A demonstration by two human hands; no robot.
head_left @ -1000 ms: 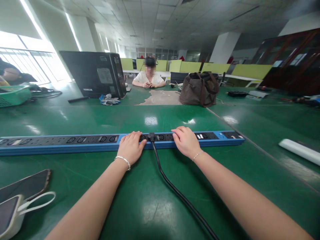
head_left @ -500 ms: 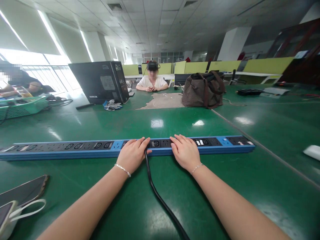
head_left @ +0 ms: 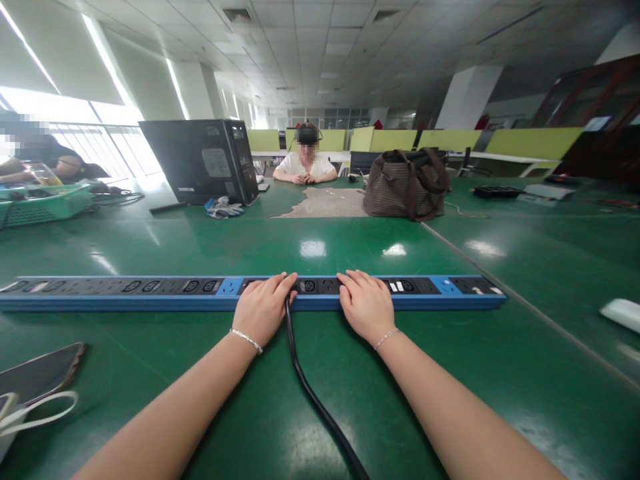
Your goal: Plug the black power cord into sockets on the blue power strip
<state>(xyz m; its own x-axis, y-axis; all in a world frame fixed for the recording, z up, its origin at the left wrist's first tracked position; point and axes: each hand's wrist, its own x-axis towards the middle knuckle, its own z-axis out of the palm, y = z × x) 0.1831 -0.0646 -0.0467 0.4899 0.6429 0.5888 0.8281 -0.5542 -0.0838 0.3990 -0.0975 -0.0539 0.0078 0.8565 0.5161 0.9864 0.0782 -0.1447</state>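
A long blue power strip (head_left: 316,303) with black and blue sockets lies crosswise on the green table. My left hand (head_left: 263,305) grips it left of its middle, fingers over the top and reaching the far edge. A thick black cable (head_left: 311,397) comes out beside that hand's thumb and curves toward me; where it joins the strip is hidden. My right hand (head_left: 367,303) holds the strip a little further right, its fingers bent across the sockets toward the far edge. Between the hands a few sockets show.
At the left front lie a dark phone (head_left: 43,373) and a white cable (head_left: 50,413). Further back stand a green basket (head_left: 50,205), a black computer case (head_left: 195,163), gloves (head_left: 223,208) and a brown bag (head_left: 406,185). One person sits opposite, another at far left.
The view has shifted slightly, and the strip's left part appears a little higher in the picture. Both hands keep their places on the strip; my left thumb shows less.
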